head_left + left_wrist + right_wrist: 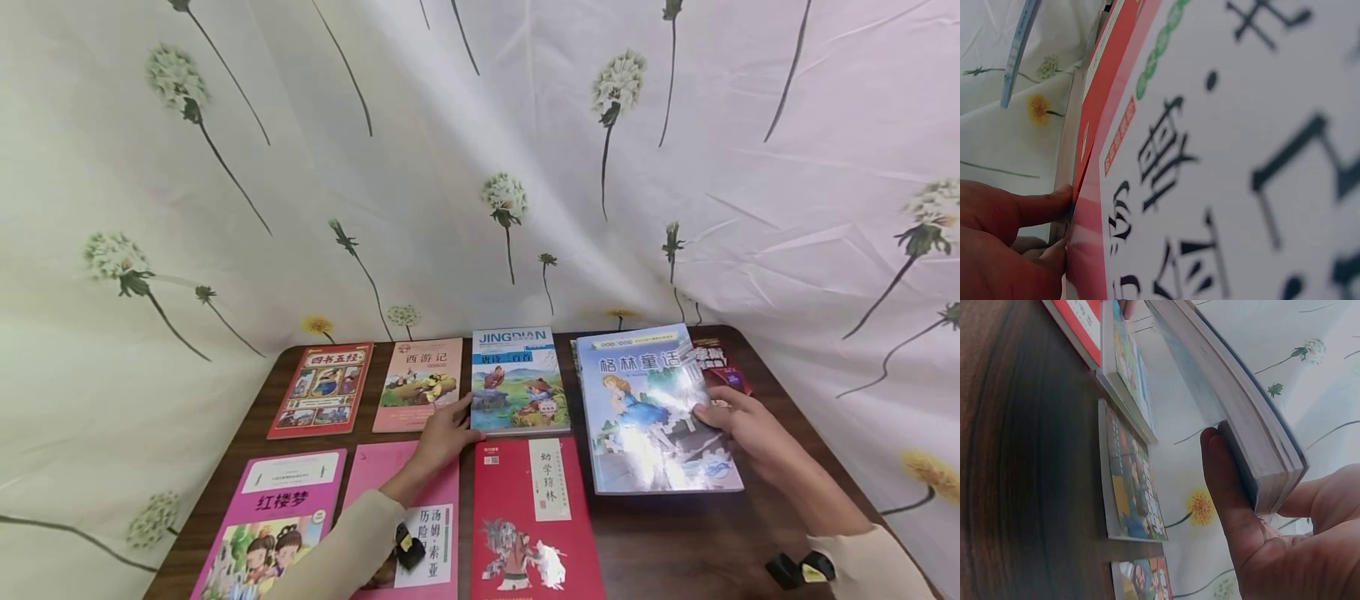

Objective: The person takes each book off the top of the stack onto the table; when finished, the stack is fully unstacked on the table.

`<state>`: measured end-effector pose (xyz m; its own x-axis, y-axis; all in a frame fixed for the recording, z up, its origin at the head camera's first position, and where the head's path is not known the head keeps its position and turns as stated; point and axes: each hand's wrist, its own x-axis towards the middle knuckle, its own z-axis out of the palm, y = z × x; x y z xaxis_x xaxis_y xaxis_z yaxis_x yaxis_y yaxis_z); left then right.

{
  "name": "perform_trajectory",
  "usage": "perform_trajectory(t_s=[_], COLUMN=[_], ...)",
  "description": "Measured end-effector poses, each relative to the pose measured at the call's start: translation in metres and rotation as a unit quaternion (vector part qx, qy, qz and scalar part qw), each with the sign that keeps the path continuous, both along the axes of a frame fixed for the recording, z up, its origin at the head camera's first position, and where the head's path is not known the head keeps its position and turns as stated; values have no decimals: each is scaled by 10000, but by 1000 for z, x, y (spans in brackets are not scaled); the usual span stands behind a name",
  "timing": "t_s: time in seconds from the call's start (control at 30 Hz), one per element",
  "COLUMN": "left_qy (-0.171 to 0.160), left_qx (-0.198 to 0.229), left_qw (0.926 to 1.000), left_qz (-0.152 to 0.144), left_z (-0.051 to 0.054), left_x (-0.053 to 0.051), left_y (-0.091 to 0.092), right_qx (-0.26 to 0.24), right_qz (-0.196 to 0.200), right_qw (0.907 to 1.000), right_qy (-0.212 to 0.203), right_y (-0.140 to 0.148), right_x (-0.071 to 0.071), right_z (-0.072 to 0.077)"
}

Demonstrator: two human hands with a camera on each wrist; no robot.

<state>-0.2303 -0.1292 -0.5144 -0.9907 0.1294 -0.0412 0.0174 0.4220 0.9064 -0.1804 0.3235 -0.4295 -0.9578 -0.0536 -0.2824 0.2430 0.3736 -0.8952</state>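
Observation:
In the head view, my right hand (753,429) grips the right edge of a light-blue picture book (652,417) with a girl on its cover. The right wrist view shows this thick book (1254,425) raised off the table, thumb on one face and fingers behind. My left hand (444,437) touches the lower left corner of a blue-and-green book (517,387) marked JINGDIAN, lying flat in the back row. Seen from the left wrist, the left fingers meet a book edge, partly hidden by a pink book (1091,219) close to the camera.
Around them on the dark wooden table (660,550) lie a red book (322,390), a salmon book (420,387), a magenta book (273,517) and a crimson book (532,517). Other books (723,371) sit partly hidden behind the held one. A dandelion-print cloth (420,167) hangs behind.

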Motion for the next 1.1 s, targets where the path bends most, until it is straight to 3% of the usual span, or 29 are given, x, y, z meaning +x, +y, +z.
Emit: perform_trajectory(t_s=[0.2, 0.73, 1.1], left_qy=[-113, -91, -110], left_qx=[91, -76, -50], left_qw=[9999, 9999, 9999], left_qz=[68, 59, 53], left_z=[2, 2, 2], left_x=[1, -3, -2], left_y=[1, -2, -1], right_qx=[204, -399, -857], right_qz=[-20, -20, 483], right_qw=[9997, 9968, 9906], right_qy=[-105, -693, -954], right_y=[8, 21, 34], right_x=[14, 47, 64], right_z=[0, -12, -27])
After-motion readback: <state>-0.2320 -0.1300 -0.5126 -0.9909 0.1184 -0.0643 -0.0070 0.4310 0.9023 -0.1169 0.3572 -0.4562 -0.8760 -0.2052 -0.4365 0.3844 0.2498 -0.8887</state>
